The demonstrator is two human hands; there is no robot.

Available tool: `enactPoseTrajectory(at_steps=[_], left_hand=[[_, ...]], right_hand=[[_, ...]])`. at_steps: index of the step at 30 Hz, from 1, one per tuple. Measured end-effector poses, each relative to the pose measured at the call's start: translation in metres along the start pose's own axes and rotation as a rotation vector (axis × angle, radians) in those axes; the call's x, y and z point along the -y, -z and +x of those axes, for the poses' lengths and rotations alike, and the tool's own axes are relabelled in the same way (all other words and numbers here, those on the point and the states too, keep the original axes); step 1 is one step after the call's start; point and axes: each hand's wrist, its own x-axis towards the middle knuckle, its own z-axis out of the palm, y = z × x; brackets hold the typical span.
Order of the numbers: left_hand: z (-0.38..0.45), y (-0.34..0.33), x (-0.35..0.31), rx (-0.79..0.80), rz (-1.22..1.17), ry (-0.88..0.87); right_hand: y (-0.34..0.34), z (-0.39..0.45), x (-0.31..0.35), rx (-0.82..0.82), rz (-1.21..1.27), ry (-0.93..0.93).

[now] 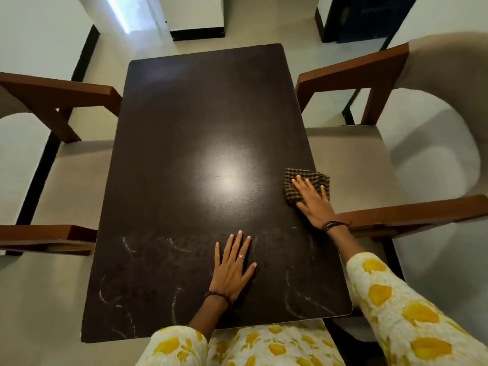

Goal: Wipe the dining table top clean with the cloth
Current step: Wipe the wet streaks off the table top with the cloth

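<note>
The dark brown dining table top [200, 122] fills the middle of the view. A folded, dark checked cloth [298, 179] lies at its right edge, partly hanging over. My right hand [313, 200] presses flat on the cloth with fingers spread. My left hand [232, 268] rests palm down on the bare table near the front, holding nothing. Pale chalky smear marks [129, 245] curve across the near part of the table top. A bright light reflection [224, 175] sits in the middle.
A wooden-armed chair [369, 67] with a pale seat stands close on the right, its near arm [412, 210] beside my right wrist. Another such chair [60, 93] stands on the left. Pale floor and white walls lie beyond the far table edge.
</note>
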Motion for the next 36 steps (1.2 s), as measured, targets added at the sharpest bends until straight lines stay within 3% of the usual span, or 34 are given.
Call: enactPoseTrajectory(at_steps=[4,7,12,21,30,36], left_hand=[[0.001,0.000,-0.002,0.003,-0.017,0.020],[-0.001,0.000,-0.001,-0.007,-0.024,0.013],[-0.001,-0.001,-0.003,0.006,-0.047,0.016],[0.001,0.001,-0.002,0.021,-0.071,0.022],[0.001,0.003,-0.002,0.019,-0.080,0.010],[0.002,0.004,0.000,0.045,-0.064,0.004]], right_hand=[[-0.005,-0.011,-0.005,-0.048,0.042,-0.082],[-0.028,-0.037,0.010,-0.063,-0.074,-0.038],[-0.053,-0.067,0.019,-0.069,-0.030,0.006],[-0.011,-0.006,0.000,-0.017,0.106,-0.037],[-0.049,-0.101,-0.009,0.025,0.151,0.045],[-0.040,-0.084,-0.010,0.053,0.147,0.042]])
